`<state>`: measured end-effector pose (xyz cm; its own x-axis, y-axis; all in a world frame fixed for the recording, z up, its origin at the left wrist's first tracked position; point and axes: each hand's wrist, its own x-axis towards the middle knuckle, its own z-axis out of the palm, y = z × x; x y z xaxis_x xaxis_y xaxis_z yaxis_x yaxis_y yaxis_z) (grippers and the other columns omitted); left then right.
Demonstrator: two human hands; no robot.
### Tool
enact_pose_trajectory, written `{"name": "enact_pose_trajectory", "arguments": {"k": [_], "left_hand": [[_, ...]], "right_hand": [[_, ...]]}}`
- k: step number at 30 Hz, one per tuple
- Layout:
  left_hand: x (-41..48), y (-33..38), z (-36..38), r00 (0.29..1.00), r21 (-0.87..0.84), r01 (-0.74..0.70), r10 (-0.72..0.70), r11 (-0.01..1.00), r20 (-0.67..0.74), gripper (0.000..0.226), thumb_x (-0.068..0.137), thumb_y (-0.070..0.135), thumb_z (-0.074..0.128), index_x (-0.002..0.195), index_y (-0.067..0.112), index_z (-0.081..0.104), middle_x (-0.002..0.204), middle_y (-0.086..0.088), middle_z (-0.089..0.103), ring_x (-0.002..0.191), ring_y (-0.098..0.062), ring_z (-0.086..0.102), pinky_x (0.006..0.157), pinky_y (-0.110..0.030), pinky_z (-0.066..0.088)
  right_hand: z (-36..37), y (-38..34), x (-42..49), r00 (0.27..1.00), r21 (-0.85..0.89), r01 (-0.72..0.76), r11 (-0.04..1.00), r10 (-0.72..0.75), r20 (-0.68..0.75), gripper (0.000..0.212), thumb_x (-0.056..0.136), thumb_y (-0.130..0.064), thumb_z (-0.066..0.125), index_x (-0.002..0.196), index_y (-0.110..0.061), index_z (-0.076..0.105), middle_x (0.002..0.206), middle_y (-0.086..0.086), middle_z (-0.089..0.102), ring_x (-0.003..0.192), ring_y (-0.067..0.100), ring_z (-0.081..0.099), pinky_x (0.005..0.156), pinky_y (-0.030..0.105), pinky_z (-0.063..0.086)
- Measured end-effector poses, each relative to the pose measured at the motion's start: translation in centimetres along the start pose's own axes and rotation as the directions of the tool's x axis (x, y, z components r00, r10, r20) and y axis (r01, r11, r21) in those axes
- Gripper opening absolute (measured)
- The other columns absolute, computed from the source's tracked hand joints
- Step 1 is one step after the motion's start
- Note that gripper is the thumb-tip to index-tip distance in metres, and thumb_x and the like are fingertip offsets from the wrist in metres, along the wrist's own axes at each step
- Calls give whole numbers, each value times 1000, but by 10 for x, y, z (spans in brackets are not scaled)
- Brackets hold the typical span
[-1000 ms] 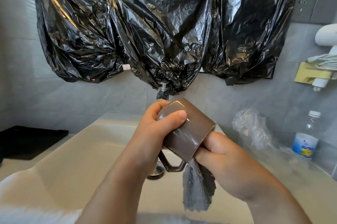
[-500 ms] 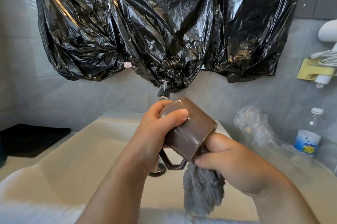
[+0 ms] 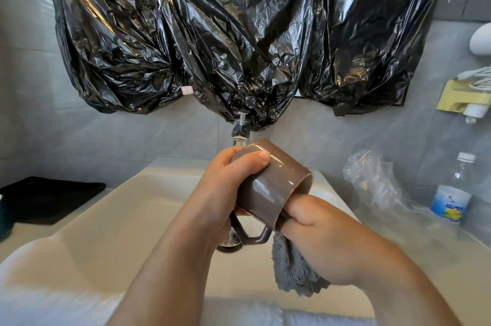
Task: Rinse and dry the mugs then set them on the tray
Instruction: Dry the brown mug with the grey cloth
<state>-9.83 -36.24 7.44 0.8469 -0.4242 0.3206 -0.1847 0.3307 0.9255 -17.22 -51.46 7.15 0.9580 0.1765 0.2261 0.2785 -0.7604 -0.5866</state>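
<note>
Mug (image 3: 271,187), drying stage: left hand (image 3: 225,193) is gripping its base, right hand (image 3: 318,235) is holding cloth (image 3: 292,270) inside it; tray (image 3: 53,198) at nine o'clock is awaiting it.

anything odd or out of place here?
Black bin bags hang across the wall above the sink, sagging almost to the mug: odd for a washbasin. Crumpled clear plastic lies on the counter. The mug and grey cloth look fine.

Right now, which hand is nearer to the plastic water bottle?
Right. The right hand, holding the cloth at the mug, is left of the water bottle; the left hand grips the mug's base, farther left.
</note>
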Motion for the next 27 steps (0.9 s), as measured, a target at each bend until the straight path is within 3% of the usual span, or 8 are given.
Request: {"name": "enact_pose_trajectory", "arguments": {"k": [2,5,10,13,17,21,24,27], "left_hand": [[0,-1,1,1000,-1,-3,3,1000,1,62,47,49,72,99,16,64,75,-2,67,65,-19,64,54,-29,51],[0,0,2,997,-4,-64,64,998,-35,61,48,49,72,98,16,64,76,-1,67,67,-18,64,54,-29,50],[2,-1,2,977,-26,-200,198,979,-85,73,57,49,71,116,6,61,87,-6,69,79,-21,65,63,-29,52],[3,-1,2,949,132,-293,305,947,-84,45,68,50,69,105,25,72,91,-1,73,86,-17,68,76,-32,54],[0,2,-1,982,251,-179,186,951,-6,14,91,37,67,104,33,70,82,19,74,75,3,67,65,-10,48],[-3,5,0,999,61,50,-50,997,-10,36,78,51,70,102,24,70,76,5,71,68,-16,69,61,-36,57],[0,3,3,996,-25,63,-65,998,-68,55,64,49,84,108,21,68,87,-1,75,74,-18,73,59,-38,58],[0,2,5,995,-75,-1,-7,997,-97,53,64,41,78,113,24,65,96,-4,74,79,-18,72,59,-37,57]], "right_hand": [[0,-4,-1,999,68,23,997,-21,-27,30,99,-18,46,119,-34,61,114,-14,68,113,11,60,103,40,48],[1,-13,-3,995,500,85,862,-95,-5,46,91,3,49,125,-23,66,125,-9,70,125,5,58,110,33,43],[10,-14,8,994,953,101,284,-77,-82,51,86,12,36,119,-6,70,117,21,72,110,33,69,99,49,53],[9,-14,9,979,974,160,162,-149,-136,53,84,9,38,128,-5,64,125,25,67,118,38,65,103,49,49],[10,-5,11,975,913,217,345,-33,-219,51,88,11,37,124,-12,65,119,14,73,114,29,68,98,38,55],[18,-6,9,956,374,177,910,-69,-284,42,96,5,45,106,-28,70,103,-7,75,100,7,68,87,28,54],[24,-9,12,966,138,119,983,-83,-245,29,99,-6,47,110,-26,64,105,0,71,100,15,64,93,39,51],[23,-9,11,973,437,138,889,-38,-229,38,87,-15,52,116,-36,66,114,-4,73,112,15,65,102,43,49]]}}
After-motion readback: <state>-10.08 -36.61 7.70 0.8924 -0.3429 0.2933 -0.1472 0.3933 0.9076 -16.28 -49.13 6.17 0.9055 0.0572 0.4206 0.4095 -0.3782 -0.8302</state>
